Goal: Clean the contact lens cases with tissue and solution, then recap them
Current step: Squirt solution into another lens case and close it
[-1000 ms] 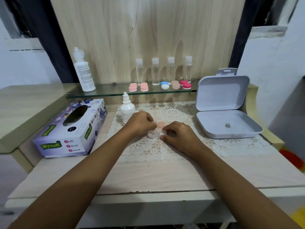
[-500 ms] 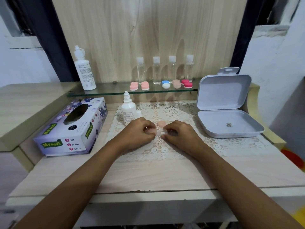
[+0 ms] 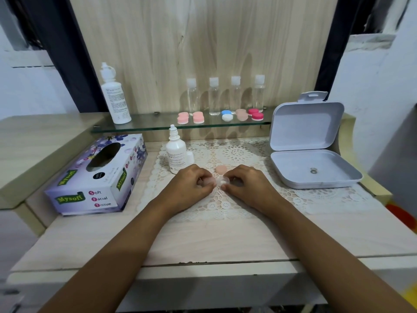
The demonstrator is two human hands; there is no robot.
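Contact lens case (image 3: pixel 220 181) pinched between left hand (image 3: pixel 191 185) and right hand (image 3: pixel 247 187), low over a lace mat (image 3: pixel 237 154) on the desk (image 3: pixel 203 240).
Both hands curl their fingers on its ends. The clear, hard plastic looks feather-light and smooth, probably slippery when wet, and best gripped by its rims. A round peach cap (image 3: pixel 221 170) lies just beyond the hands, a white dropper bottle (image 3: pixel 176 154) just beyond the left, and a cardboard tissue box (image 3: pixel 97 177) farther left.

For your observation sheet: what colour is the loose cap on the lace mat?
The cap is peach-pink; head view.
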